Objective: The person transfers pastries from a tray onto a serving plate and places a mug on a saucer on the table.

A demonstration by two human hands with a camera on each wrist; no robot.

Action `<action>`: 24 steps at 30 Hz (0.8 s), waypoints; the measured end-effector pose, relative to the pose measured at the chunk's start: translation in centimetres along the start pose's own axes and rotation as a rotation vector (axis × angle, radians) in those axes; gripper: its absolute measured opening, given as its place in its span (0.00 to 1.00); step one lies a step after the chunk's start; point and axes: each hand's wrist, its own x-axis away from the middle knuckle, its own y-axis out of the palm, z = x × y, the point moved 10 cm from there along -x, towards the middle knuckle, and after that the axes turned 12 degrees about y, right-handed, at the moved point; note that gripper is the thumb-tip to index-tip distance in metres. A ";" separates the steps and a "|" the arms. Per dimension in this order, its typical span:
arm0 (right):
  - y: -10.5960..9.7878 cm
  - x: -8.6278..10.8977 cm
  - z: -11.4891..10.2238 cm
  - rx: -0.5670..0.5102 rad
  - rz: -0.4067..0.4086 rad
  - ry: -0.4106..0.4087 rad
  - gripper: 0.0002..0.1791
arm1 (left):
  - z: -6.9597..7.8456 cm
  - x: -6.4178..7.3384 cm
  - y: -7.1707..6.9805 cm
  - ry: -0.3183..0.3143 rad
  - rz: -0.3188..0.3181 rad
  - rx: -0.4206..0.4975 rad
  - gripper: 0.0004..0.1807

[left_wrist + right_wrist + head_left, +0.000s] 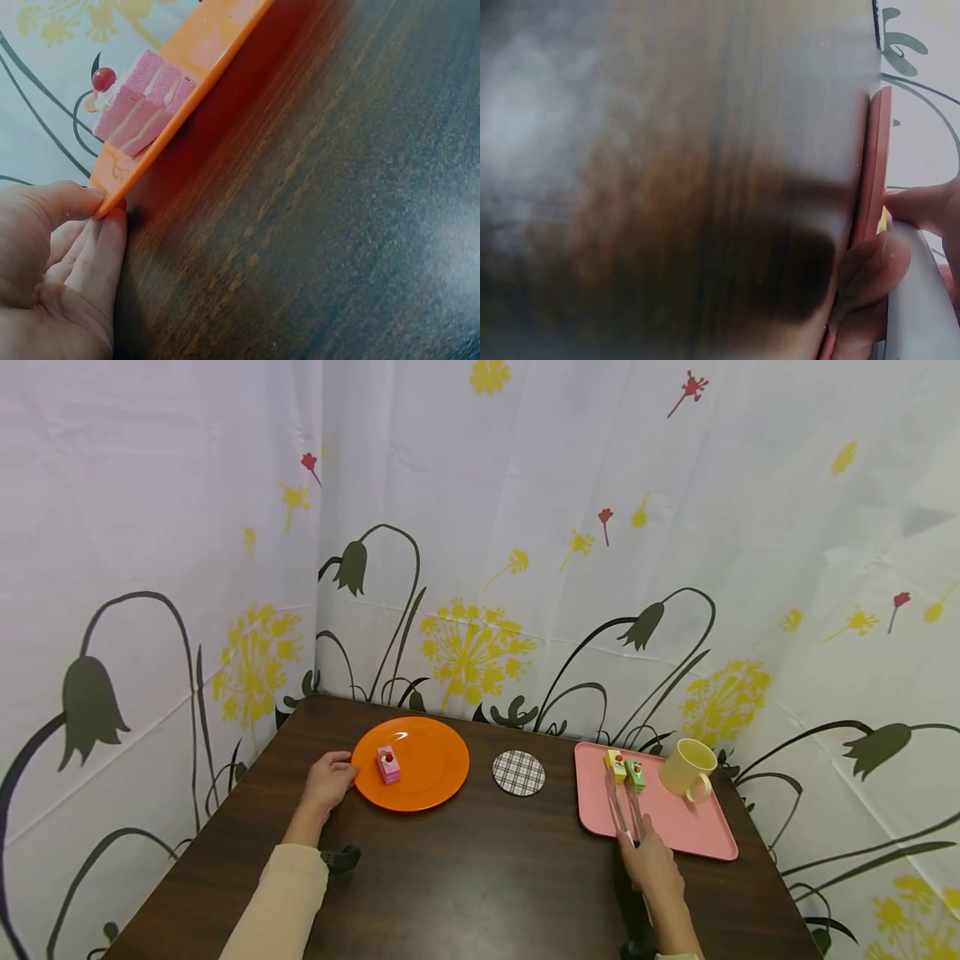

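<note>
My left hand (328, 787) pinches the left rim of an orange plate (435, 766) between thumb and fingers, as the left wrist view confirms. A small pink toy cake slice (388, 767) with a red berry on top sits on that plate. My right hand (654, 867) grips metal tongs (621, 808) over a pink tray (701, 839). The tongs' spread tips are at a yellow cake slice (615, 763) and a green cake slice (636, 772), side by side on the tray; whether they touch either, I cannot tell. In the right wrist view, fingers wrap the tongs' handle (922, 300).
A pale yellow mug (682, 767) stands on the tray's right part. Between plate and tray lies a round checkered coaster (519, 773). The dark wooden table (465, 877) meets a flower-printed curtain (480, 568) at the back and sides.
</note>
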 end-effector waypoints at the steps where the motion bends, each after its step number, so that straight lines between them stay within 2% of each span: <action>1: 0.0 0.0 0.0 0.005 0.001 0.004 0.45 | 0.1 0.0 0.0 -0.001 -0.001 0.003 0.30; 7: -0.4 0.1 -0.2 -0.013 0.012 -0.014 0.39 | -0.1 -0.3 0.0 -0.004 -0.009 -0.006 0.30; 14: -0.6 0.1 0.0 -0.007 0.023 0.010 0.43 | 0.0 -0.5 0.1 -0.002 -0.014 -0.004 0.30; 24: -0.4 -0.1 0.0 0.019 0.028 0.017 0.42 | 0.2 -0.1 0.0 0.000 -0.020 0.014 0.29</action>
